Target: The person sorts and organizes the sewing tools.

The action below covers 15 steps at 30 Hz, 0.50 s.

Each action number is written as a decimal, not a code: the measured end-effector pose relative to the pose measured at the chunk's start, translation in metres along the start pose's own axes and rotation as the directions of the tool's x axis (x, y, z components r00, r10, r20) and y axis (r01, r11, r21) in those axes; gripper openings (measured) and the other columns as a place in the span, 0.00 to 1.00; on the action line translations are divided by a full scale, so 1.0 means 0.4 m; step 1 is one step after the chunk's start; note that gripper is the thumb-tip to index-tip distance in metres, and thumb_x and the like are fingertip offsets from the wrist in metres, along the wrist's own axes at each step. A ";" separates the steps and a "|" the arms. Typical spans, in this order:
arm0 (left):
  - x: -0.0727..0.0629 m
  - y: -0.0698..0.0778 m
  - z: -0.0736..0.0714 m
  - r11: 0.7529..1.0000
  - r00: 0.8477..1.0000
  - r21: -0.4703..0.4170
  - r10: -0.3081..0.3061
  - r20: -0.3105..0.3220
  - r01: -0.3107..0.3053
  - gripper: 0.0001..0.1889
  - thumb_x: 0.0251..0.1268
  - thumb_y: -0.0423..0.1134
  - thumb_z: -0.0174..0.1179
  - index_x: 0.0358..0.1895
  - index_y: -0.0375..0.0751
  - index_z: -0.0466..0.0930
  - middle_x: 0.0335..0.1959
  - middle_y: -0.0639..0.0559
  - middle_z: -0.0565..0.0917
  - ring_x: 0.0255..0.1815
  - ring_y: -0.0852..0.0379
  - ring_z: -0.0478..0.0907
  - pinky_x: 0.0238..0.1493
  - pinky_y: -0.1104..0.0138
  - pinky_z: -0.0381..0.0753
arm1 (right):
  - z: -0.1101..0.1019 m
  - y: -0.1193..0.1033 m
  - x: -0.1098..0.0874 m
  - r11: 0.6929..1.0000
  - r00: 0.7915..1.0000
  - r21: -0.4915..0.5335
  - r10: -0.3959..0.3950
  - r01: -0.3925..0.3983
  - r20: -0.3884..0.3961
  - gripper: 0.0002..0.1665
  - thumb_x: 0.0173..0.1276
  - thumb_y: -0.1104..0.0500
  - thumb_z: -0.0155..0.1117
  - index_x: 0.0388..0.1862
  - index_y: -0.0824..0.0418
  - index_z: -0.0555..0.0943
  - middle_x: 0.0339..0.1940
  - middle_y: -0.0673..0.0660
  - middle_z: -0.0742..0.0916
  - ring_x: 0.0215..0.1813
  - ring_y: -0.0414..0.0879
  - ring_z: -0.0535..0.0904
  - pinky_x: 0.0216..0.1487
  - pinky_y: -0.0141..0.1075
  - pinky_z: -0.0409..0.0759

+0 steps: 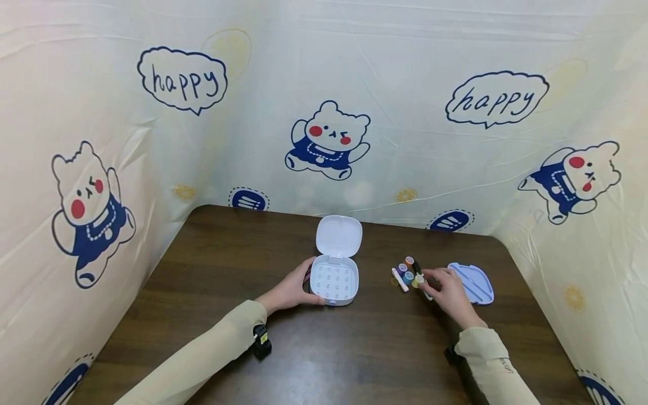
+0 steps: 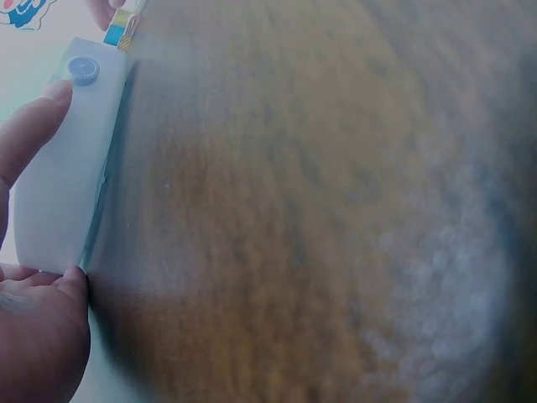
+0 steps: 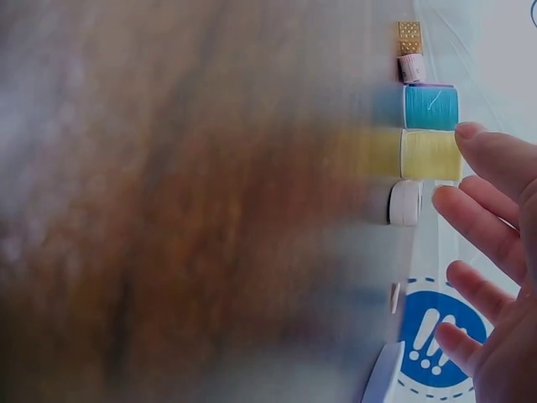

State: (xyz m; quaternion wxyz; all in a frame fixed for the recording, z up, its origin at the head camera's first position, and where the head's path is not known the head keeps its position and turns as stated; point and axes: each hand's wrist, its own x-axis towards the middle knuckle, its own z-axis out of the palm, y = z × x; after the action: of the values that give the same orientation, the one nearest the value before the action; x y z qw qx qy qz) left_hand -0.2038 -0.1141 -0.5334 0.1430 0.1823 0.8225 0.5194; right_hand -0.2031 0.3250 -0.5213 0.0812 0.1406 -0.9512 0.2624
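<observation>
A small pale plastic box (image 1: 356,281) stands with its lid (image 1: 339,236) raised; rows of small pegs line its floor. My left hand (image 1: 291,289) grips the box's left side, its thumb at the front near the round latch button (image 2: 83,70). On the right, my right hand (image 1: 449,289) reaches to a yellow thread spool (image 3: 432,154), with the thumb tip right at its top edge and the other fingers spread apart. Beside that spool stand a teal spool (image 3: 432,107), a purple spool (image 1: 402,268) and an orange spool (image 1: 409,261).
A white stick-shaped piece (image 1: 400,280) lies before the spools, near a gold dimpled thimble (image 3: 409,38). Behind them is a black slender item (image 1: 417,266). A periwinkle tray (image 1: 483,284) lies right of my right hand. Printed cloth (image 1: 405,140) walls in the table.
</observation>
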 end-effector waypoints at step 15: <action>-0.004 0.006 -0.003 1.000 1.000 0.014 -0.002 0.002 0.002 0.61 0.51 0.43 0.83 0.83 0.34 0.49 0.82 0.36 0.58 0.81 0.42 0.60 0.79 0.52 0.63 | 0.007 0.002 0.005 0.999 0.998 0.021 0.045 -0.046 0.044 0.20 0.69 0.58 0.75 0.57 0.65 0.86 0.52 0.65 0.88 0.61 0.64 0.74 0.62 0.65 0.74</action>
State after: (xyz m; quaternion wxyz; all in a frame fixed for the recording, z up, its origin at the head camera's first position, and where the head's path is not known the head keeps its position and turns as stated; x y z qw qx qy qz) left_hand -0.2024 -0.1147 -0.5307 0.1430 0.1828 0.8261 0.5135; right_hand -0.2055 0.3237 -0.5236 0.0528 0.1255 -0.9528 0.2712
